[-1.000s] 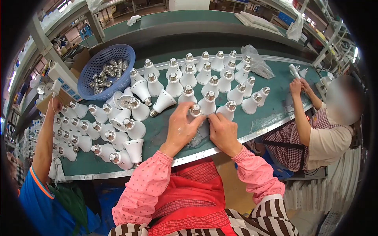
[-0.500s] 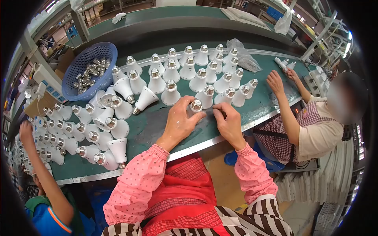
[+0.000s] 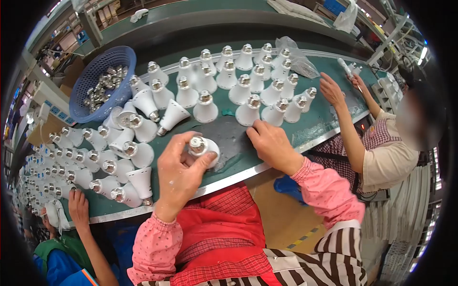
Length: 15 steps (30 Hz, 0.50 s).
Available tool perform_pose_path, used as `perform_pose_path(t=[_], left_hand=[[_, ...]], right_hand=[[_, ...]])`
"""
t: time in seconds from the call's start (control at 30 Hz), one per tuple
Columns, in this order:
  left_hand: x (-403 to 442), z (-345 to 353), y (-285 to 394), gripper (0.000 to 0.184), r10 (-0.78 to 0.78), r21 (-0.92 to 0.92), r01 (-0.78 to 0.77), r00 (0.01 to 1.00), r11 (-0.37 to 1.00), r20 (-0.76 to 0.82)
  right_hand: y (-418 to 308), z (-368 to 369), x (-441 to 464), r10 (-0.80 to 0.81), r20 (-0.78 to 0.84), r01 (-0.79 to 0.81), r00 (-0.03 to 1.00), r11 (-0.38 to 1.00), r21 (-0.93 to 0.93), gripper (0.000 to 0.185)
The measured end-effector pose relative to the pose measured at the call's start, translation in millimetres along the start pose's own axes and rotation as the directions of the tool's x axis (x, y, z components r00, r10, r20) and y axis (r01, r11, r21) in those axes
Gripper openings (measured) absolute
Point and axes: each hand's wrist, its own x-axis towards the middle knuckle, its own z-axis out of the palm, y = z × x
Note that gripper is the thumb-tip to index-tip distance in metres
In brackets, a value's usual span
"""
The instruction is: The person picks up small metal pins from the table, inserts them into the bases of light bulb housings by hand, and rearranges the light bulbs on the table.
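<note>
My left hand (image 3: pixel 179 174) is wrapped round a white LED bulb (image 3: pixel 210 150), its silver screw cap pointing up, close to the bench's front edge. My right hand (image 3: pixel 276 148) is apart from that bulb, with its fingers curled and pressed together. Its fingertips lie just in front of a standing bulb (image 3: pixel 247 113); whether they touch it or pinch something small is hidden. Several more white bulbs (image 3: pixel 205 109) stand cap-up in rows beyond both hands. Left of my left hand, other bulbs (image 3: pixel 140 183) lie or lean in a crowded group.
A blue plastic basket (image 3: pixel 76 102) holding loose metal screw caps stands at the back left. A clear plastic bag (image 3: pixel 300 59) lies behind the rows. Co-workers' hands are at the left edge (image 3: pixel 78 207) and on the right (image 3: pixel 332 90). A power strip (image 3: pixel 59 114) stands left.
My left hand has moved left and nearer to me with its bulb, which now tilts slightly. My right hand has shifted a little left and nearer. The left co-worker's hand has moved toward the bench's front edge.
</note>
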Motion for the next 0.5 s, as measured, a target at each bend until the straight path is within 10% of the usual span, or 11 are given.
perform_pose_path(t=[0.27,0.37,0.5], left_hand=[[-1.2,-2.0,0.6,0.041,0.076,0.121,-0.077,0.997,0.990,0.019],[1.0,18.4,-13.7,0.040,0.204,0.121,-0.205,0.979,0.971,0.023],[15.9,74.3,-13.1,0.042,0.312,0.039,-0.315,0.948,0.948,0.066]], right_hand=[[12.4,4.0,32.6,-0.180,0.178,0.201,0.967,0.974,-0.108,0.011],[14.6,5.0,12.4,0.138,-0.008,-0.133,0.990,0.963,0.236,0.012],[13.1,-10.1,-18.6,0.629,0.148,-0.510,0.763,0.446,0.735,0.010]])
